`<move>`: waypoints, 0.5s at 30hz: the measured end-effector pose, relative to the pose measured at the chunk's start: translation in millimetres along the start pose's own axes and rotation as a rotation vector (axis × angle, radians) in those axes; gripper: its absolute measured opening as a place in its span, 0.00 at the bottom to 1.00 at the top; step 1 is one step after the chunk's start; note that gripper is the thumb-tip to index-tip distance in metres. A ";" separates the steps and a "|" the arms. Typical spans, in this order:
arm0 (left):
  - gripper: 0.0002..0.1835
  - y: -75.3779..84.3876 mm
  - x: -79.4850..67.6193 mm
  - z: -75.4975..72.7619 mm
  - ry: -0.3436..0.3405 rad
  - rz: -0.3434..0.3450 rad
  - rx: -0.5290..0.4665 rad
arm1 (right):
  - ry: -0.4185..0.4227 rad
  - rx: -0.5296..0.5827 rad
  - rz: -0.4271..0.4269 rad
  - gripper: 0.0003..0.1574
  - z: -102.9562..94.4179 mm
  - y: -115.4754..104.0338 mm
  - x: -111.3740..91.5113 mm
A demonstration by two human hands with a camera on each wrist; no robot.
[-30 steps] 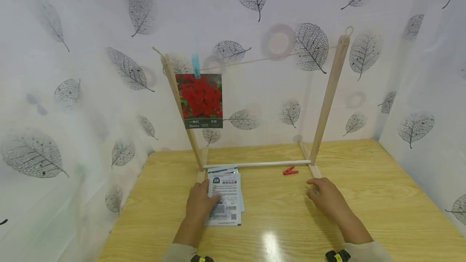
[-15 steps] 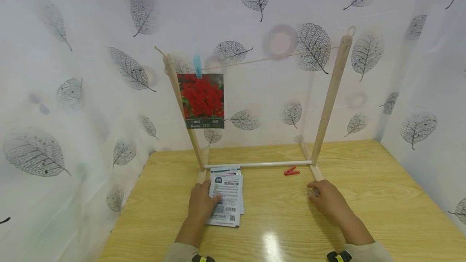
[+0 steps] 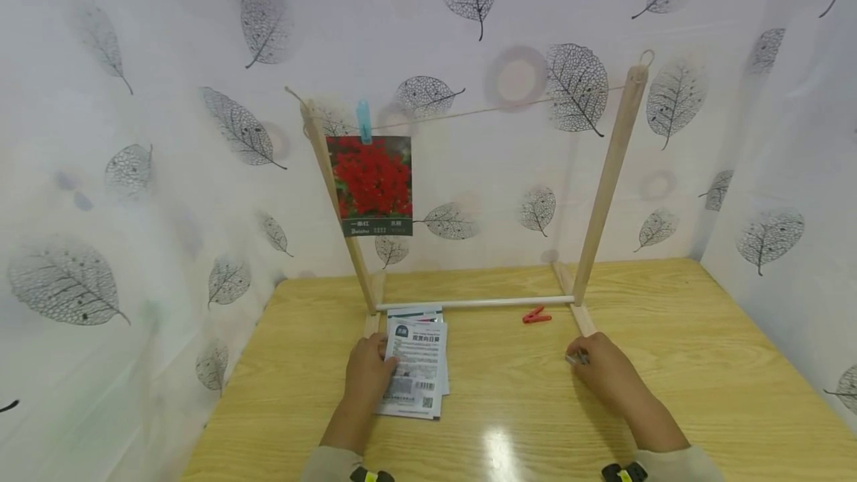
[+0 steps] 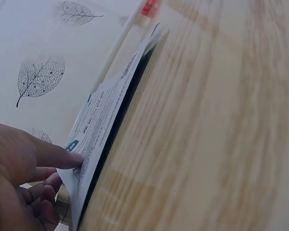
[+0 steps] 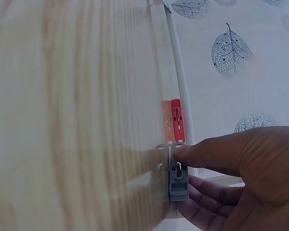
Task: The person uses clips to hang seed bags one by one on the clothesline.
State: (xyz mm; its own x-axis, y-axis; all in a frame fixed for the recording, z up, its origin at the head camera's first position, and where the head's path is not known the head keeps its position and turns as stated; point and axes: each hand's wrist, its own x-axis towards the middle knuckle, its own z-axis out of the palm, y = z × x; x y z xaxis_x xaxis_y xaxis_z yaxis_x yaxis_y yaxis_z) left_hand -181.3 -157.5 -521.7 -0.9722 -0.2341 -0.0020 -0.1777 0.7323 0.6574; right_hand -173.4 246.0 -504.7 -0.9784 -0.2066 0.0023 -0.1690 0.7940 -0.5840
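In the head view my left hand (image 3: 367, 374) pinches the left edge of a white printed seed packet (image 3: 420, 374). The left wrist view shows the thumb (image 4: 74, 159) on its upper face and fingers at its underside, that edge slightly raised. More packets (image 3: 413, 312) lie under it, mostly covered. My right hand (image 3: 608, 369) holds a grey clothespin (image 5: 178, 175) between thumb and fingers, low over the table. A red clothespin (image 3: 536, 315) lies just beyond it. A blue clothespin (image 3: 364, 122) clips a red-flower seed packet (image 3: 373, 184) onto a string (image 3: 483, 110).
Two wooden posts (image 3: 612, 184) hold the string, with a white rod (image 3: 475, 303) joining them low down. Wooden feet (image 3: 581, 316) extend toward me on the table (image 3: 509, 385). A leaf-patterned curtain (image 3: 482, 244) stands behind and at both sides.
My left thumb has slid back toward the packet's left edge. The right fingers have shifted slightly, and more of the grey clothespin shows. The hanging packet is nearly unchanged.
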 end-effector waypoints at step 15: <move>0.15 -3.0 1.8 -2.4 -0.011 0.013 -0.022 | -0.009 -0.005 0.016 0.09 -1.5 -2.1 0.3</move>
State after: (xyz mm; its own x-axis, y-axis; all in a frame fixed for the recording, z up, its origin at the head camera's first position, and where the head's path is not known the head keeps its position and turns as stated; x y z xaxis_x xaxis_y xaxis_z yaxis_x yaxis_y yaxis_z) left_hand -182.2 -161.7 -521.9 -0.9760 -0.2177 -0.0014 -0.1617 0.7208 0.6740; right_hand -173.5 245.1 -502.3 -0.9799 -0.1989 -0.0142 -0.1540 0.8002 -0.5797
